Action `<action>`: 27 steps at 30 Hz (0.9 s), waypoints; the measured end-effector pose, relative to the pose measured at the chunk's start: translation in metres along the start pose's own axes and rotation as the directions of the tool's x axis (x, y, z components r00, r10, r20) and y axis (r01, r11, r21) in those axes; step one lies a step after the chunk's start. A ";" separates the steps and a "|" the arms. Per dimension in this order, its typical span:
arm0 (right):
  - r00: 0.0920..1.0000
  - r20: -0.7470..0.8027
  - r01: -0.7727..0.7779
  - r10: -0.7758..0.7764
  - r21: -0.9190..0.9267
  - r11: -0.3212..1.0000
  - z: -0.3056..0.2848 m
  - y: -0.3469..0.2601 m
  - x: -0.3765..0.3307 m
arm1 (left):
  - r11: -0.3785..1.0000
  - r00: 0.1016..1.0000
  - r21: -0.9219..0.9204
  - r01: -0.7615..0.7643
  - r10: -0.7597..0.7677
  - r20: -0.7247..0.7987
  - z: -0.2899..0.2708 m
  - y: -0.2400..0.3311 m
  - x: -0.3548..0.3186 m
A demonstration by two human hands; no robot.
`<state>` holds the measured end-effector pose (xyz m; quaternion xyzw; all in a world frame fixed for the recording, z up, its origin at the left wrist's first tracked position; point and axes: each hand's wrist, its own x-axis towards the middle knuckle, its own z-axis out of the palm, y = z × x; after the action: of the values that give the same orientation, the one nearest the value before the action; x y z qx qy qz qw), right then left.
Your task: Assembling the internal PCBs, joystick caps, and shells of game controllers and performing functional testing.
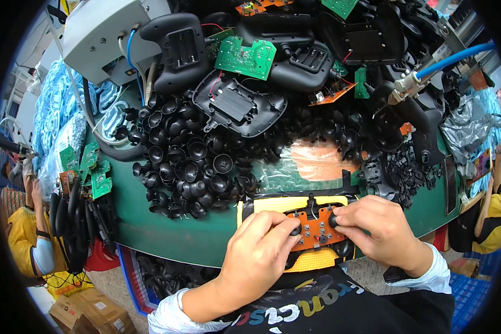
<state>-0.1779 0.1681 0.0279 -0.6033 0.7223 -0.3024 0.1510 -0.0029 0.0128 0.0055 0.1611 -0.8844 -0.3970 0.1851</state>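
Note:
In front of me a game controller half with an orange circuit board [313,229] lies on a yellow padded holder [312,260] at the table's near edge. My left hand [255,257] pinches a black joystick cap [296,229] at the board's left side. At the board's upper right, the thumb and fingers of my right hand [379,229] close on another black joystick cap [333,220]. Small buttons stand on the board between both hands. Whether each cap sits fully on its stick is hidden by my fingers.
A heap of black dome-shaped caps [192,153] covers the green table [150,236]. Behind it lie controller shells [239,106] and green circuit boards [245,58]. A grey machine [108,42] stands far left, a metal fitting with blue hose [409,83] at right. Co-workers sit on both sides.

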 end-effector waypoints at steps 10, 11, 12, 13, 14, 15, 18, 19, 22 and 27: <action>0.985 -0.158 0.090 -0.073 0.105 0.990 0.021 0.008 -0.017 | 0.984 0.984 0.126 -0.122 0.103 0.149 0.011 -0.002 -0.020; 0.980 -0.182 0.106 -0.081 0.137 0.985 0.018 0.009 -0.017 | 0.978 0.974 0.160 -0.136 0.102 0.204 0.012 -0.007 -0.018; 0.971 -0.238 0.042 -0.019 0.092 0.995 0.007 0.007 -0.024 | 0.978 0.975 0.124 -0.169 0.147 0.169 0.013 -0.006 -0.013; 0.948 -0.319 -0.031 0.012 -0.054 0.998 -0.011 0.014 -0.028 | 0.977 0.977 0.104 -0.185 0.172 0.124 0.011 -0.007 -0.011; 0.878 -0.475 -0.129 0.060 -0.115 0.985 -0.030 0.024 -0.031 | 0.986 0.984 0.094 -0.134 0.121 0.131 0.008 -0.012 -0.016; 0.762 -0.636 -0.290 0.123 -0.166 0.942 -0.048 0.040 -0.041 | 0.985 0.983 0.093 -0.143 0.130 0.129 0.006 -0.011 -0.015; 0.617 -0.775 -0.586 0.133 -0.341 0.735 -0.091 0.110 -0.067 | 0.978 0.979 0.152 -0.144 0.118 0.168 0.007 -0.005 -0.013; 0.646 -0.740 -0.569 0.190 -0.300 0.766 -0.096 0.149 -0.077 | 0.982 0.987 0.138 -0.130 0.115 0.112 0.007 0.002 -0.012; 0.611 -0.566 -0.521 0.554 0.240 0.819 -0.103 0.149 -0.064 | 0.985 0.991 0.113 -0.130 0.131 -0.001 -0.001 0.003 -0.009; 0.695 -0.503 0.179 0.513 0.813 0.554 -0.083 0.027 -0.047 | 0.977 0.984 -0.128 -0.169 0.174 0.025 -0.031 0.013 0.010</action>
<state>-0.2370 0.2367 0.0680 -0.2221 0.5565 -0.7848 0.1583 0.0003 -0.0032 0.0367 0.0651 -0.8715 -0.4371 0.2125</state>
